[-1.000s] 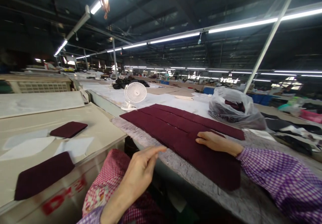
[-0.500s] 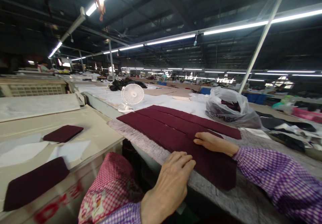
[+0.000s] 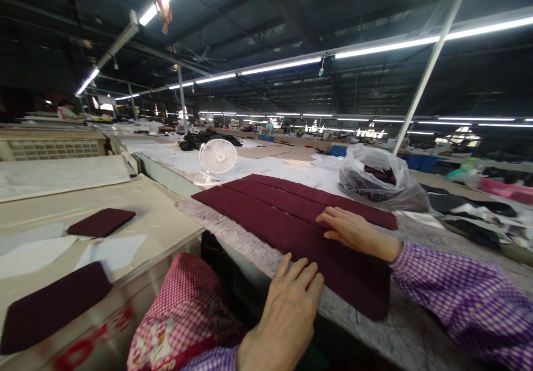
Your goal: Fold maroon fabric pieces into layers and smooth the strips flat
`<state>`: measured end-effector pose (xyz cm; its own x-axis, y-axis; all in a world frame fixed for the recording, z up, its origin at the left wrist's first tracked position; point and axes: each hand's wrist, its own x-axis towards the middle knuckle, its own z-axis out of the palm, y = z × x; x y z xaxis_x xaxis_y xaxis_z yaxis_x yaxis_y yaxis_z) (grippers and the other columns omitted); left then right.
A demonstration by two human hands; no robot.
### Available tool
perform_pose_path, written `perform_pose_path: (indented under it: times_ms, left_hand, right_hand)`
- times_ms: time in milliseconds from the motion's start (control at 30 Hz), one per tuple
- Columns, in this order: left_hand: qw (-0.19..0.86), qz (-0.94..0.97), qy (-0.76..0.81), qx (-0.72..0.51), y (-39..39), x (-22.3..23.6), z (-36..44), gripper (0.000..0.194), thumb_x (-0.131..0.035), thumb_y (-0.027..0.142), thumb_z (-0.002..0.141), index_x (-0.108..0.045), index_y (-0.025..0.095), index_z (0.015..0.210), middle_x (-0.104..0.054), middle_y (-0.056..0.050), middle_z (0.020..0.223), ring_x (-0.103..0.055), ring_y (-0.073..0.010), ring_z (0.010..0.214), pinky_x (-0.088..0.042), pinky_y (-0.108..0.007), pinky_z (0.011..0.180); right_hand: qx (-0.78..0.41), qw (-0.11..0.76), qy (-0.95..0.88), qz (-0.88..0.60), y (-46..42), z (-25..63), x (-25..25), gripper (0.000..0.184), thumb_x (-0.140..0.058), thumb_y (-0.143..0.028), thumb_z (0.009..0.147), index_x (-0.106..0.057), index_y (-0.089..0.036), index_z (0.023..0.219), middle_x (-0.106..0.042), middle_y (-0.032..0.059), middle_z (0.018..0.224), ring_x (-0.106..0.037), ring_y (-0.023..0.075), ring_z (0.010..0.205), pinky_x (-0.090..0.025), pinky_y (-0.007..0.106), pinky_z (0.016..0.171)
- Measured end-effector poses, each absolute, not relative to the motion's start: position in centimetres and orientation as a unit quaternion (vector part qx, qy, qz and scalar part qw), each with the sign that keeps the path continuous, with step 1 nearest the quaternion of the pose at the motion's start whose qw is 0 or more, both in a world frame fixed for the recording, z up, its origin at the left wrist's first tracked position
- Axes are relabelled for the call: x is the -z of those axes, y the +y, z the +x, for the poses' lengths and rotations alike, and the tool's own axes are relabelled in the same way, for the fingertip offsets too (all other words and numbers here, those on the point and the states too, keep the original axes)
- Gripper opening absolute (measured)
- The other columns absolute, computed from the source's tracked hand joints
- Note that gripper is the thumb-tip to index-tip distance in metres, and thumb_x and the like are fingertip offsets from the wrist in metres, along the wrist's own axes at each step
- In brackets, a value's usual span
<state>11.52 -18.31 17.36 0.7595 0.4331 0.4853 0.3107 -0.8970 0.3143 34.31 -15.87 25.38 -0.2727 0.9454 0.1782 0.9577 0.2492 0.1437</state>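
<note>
Maroon cloth fills the middle of what I see through the head camera: a wide near panel (image 3: 297,243), then a middle strip (image 3: 275,200) and a far strip (image 3: 325,197), side by side with thin gaps between them. All three lie on a table (image 3: 227,231) with a mottled grey cover, slanting away to the left, and the near panel runs close along the table's edge.

I see the right hand (image 3: 353,232) palm down on the cloth, thumb held away from the fingers, its fingertips around the far edge of the near panel. The left hand (image 3: 287,304) is spread, fingers apart and pointing forward, with the tips at the panel's near edge; I cannot tell whether they press on it. Neither hand is closed around anything. Both wrists come out of purple checked sleeves (image 3: 453,287).

Past the far left end of the cloth I have a small white fan (image 3: 218,156), and behind the right end, a clear plastic bag (image 3: 403,190) with dark cloth inside. To my left, a tan board (image 3: 154,204) bears a smaller maroon piece (image 3: 102,222), a larger maroon piece (image 3: 56,307) and white sheets (image 3: 112,254).
</note>
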Motion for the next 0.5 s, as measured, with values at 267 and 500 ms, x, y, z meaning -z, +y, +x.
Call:
perform_pose_path:
  times_ms: [267,500]
  left_hand:
    - [0.092,0.915,0.217,-0.327,-18.5,-16.9,11.5,0.04,-0.042,0.01,0.083,-0.057,0.017,0.119,-0.057,-0.002,0.128,-0.046,-0.0212,0.117,-0.022,-0.039,0.113]
    - [0.067,0.916,0.224,-0.325,-18.7,-17.2,11.8,0.04,-0.043,0.009,0.082,-0.056,0.018,0.119,-0.058,-0.002,0.126,-0.048,-0.021,0.112,-0.025,-0.042,0.112]
  right_hand:
    - [-0.119,0.042,-0.875,-0.468,-16.2,32.7,-26.9,0.025,-0.05,-0.033,0.089,-0.063,-0.019,0.105,-0.059,0.007,0.103,-0.058,0.0167,0.087,-0.047,0.028,0.077]
    - [-0.04,0.049,-0.886,-0.459,-14.2,32.9,-25.3,0.03,-0.047,-0.032,0.091,-0.058,-0.019,0.116,-0.057,0.0092,0.112,-0.049,0.022,0.105,-0.035,0.04,0.096]
